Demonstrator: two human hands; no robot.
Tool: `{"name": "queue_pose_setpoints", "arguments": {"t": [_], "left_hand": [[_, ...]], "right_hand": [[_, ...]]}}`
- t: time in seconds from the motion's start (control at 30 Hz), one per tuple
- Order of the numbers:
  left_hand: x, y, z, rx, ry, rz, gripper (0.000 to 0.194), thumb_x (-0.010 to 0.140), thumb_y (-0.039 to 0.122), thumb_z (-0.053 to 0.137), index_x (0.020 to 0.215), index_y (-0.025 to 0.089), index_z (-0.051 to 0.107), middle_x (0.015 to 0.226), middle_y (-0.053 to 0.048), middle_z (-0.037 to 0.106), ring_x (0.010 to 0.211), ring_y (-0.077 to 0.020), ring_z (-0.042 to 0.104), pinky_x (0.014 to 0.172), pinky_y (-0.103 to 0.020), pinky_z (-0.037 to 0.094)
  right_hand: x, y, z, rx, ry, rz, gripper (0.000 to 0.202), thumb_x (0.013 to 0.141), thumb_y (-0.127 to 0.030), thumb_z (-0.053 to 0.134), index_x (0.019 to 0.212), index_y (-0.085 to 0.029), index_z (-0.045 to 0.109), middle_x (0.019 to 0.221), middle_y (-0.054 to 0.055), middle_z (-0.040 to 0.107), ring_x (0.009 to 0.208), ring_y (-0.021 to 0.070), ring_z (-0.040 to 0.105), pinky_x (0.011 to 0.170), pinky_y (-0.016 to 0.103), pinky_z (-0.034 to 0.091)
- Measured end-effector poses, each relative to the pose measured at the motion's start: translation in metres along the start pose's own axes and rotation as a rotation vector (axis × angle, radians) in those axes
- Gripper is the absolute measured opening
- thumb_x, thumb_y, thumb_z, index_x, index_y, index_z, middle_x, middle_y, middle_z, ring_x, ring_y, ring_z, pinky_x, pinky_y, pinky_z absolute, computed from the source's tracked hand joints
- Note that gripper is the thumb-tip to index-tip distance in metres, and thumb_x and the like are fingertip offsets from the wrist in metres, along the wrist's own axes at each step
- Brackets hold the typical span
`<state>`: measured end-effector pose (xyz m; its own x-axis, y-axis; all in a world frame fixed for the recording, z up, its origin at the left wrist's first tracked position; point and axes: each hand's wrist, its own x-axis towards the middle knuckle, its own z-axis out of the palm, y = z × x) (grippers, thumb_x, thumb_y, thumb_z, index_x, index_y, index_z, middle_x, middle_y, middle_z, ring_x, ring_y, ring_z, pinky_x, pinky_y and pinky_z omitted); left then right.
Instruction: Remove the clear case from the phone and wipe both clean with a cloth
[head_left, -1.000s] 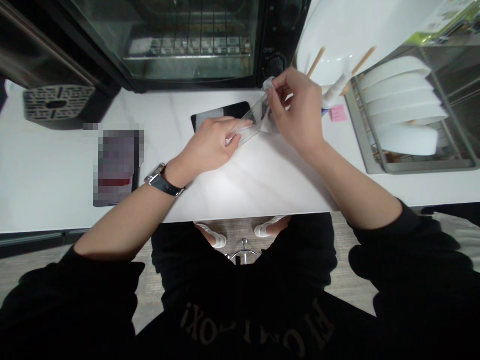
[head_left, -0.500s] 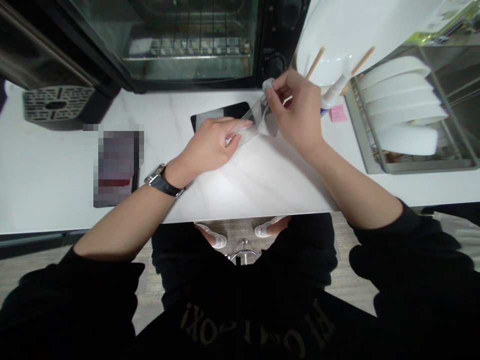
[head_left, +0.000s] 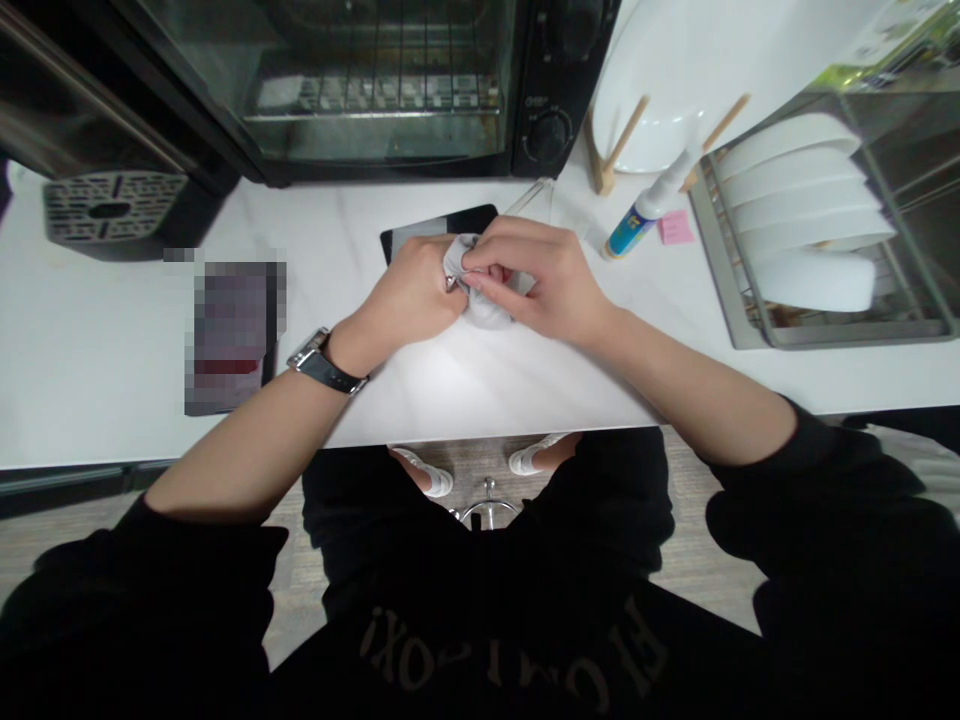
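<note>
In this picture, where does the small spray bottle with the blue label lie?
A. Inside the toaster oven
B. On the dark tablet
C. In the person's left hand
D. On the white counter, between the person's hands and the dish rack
D: the spray bottle lies tilted on the white counter, right of the right hand and left of the dish rack, beside a pink sticky note.

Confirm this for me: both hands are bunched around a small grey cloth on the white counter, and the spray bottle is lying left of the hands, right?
Not quite. The head view shows the spray bottle right of the hands, near the dish rack. Left hand and right hand do bunch around the grey cloth.
</note>
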<state>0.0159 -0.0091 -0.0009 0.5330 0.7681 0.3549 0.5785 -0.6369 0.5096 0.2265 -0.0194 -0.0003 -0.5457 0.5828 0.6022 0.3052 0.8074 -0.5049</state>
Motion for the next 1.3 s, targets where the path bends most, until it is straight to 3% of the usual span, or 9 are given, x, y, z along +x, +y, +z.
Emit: {"name": "queue_pose_setpoints", "arguments": {"t": [0.17, 0.4, 0.5, 0.57, 0.7, 0.83, 0.93, 1.17, 1.3], "left_hand": [[0.0, 0.002, -0.001, 0.004, -0.019, 0.016, 0.011, 0.085, 0.02, 0.055, 0.076, 0.026, 0.052, 0.087, -0.004, 0.075, 0.082, -0.0229, 0.071, 0.075, -0.037, 0.053], [0.001, 0.004, -0.002, 0.029, -0.031, -0.001, 0.034, 0.098, 0.031, 0.052, 0.07, 0.028, 0.033, 0.074, -0.002, 0.059, 0.075, -0.0211, 0.06, 0.075, -0.039, 0.049], [0.0, 0.004, -0.004, 0.016, -0.069, 0.016, 0.023, 0.099, 0.031, 0.052, 0.076, 0.029, 0.052, 0.079, -0.002, 0.061, 0.078, -0.021, 0.06, 0.076, -0.041, 0.05], [-0.001, 0.003, -0.004, 0.006, -0.064, 0.021, 0.018, 0.098, 0.03, 0.052, 0.093, 0.029, 0.069, 0.082, -0.002, 0.065, 0.079, -0.0215, 0.061, 0.078, -0.041, 0.051], [-0.002, 0.001, -0.002, -0.026, -0.032, -0.001, 0.038, 0.1, 0.03, 0.051, 0.125, 0.028, 0.078, 0.094, -0.003, 0.075, 0.084, -0.0215, 0.066, 0.082, -0.04, 0.054], [-0.003, -0.001, -0.001, -0.025, -0.032, 0.004, 0.041, 0.101, 0.033, 0.052, 0.132, 0.026, 0.078, 0.098, -0.004, 0.077, 0.082, -0.0202, 0.065, 0.082, -0.04, 0.055], [-0.003, -0.002, -0.001, -0.037, -0.036, 0.008, 0.039, 0.101, 0.033, 0.053, 0.129, 0.026, 0.078, 0.1, -0.004, 0.078, 0.082, -0.0206, 0.065, 0.084, -0.04, 0.057], [-0.003, -0.004, 0.0, -0.022, -0.024, 0.021, 0.035, 0.101, 0.032, 0.054, 0.126, 0.027, 0.078, 0.1, -0.003, 0.08, 0.083, -0.0212, 0.069, 0.085, -0.04, 0.059], [-0.004, -0.002, 0.002, -0.038, 0.008, 0.02, 0.036, 0.097, 0.027, 0.053, 0.122, 0.025, 0.08, 0.102, -0.004, 0.081, 0.086, -0.0221, 0.073, 0.083, -0.039, 0.059]], "right_hand": [[0.0, 0.0, -0.001, -0.015, -0.015, -0.072, 0.036, 0.114, -0.046, 0.048, 0.109, -0.024, 0.075, 0.1, 0.007, 0.075, 0.09, 0.0177, 0.067, 0.086, 0.035, 0.057], [0.006, 0.0, -0.016, -0.149, 0.065, 0.203, 0.015, 0.102, -0.026, 0.058, 0.091, -0.025, 0.068, 0.089, 0.004, 0.067, 0.086, 0.0202, 0.062, 0.085, 0.037, 0.054], [0.007, 0.007, -0.018, -0.166, 0.157, 0.257, 0.011, 0.098, -0.02, 0.061, 0.088, -0.026, 0.063, 0.089, 0.003, 0.064, 0.085, 0.0198, 0.06, 0.082, 0.036, 0.051], [0.008, 0.013, -0.018, -0.184, 0.216, 0.274, 0.013, 0.098, -0.019, 0.06, 0.088, -0.027, 0.06, 0.088, 0.003, 0.063, 0.085, 0.0195, 0.06, 0.08, 0.037, 0.049], [0.012, 0.026, -0.018, -0.178, 0.321, 0.353, 0.022, 0.104, -0.036, 0.062, 0.085, -0.028, 0.055, 0.088, 0.004, 0.067, 0.083, 0.0189, 0.057, 0.078, 0.038, 0.049], [0.013, 0.034, -0.015, -0.073, 0.397, 0.412, 0.044, 0.104, -0.071, 0.056, 0.082, -0.033, 0.056, 0.087, 0.004, 0.069, 0.078, 0.021, 0.056, 0.075, 0.042, 0.05], [0.011, 0.038, -0.014, 0.016, 0.433, 0.46, 0.05, 0.097, -0.084, 0.057, 0.084, -0.036, 0.059, 0.085, 0.003, 0.07, 0.078, 0.0226, 0.056, 0.075, 0.043, 0.049], [0.009, 0.058, -0.011, 0.249, 0.481, 0.53, 0.064, 0.078, -0.096, 0.073, 0.093, -0.034, 0.064, 0.084, 0.003, 0.07, 0.078, 0.0201, 0.052, 0.073, 0.039, 0.049], [0.01, 0.055, -0.008, 0.275, 0.455, 0.509, 0.06, 0.084, -0.087, 0.076, 0.089, -0.029, 0.064, 0.083, 0.002, 0.069, 0.072, 0.0162, 0.05, 0.066, 0.036, 0.046]]}}
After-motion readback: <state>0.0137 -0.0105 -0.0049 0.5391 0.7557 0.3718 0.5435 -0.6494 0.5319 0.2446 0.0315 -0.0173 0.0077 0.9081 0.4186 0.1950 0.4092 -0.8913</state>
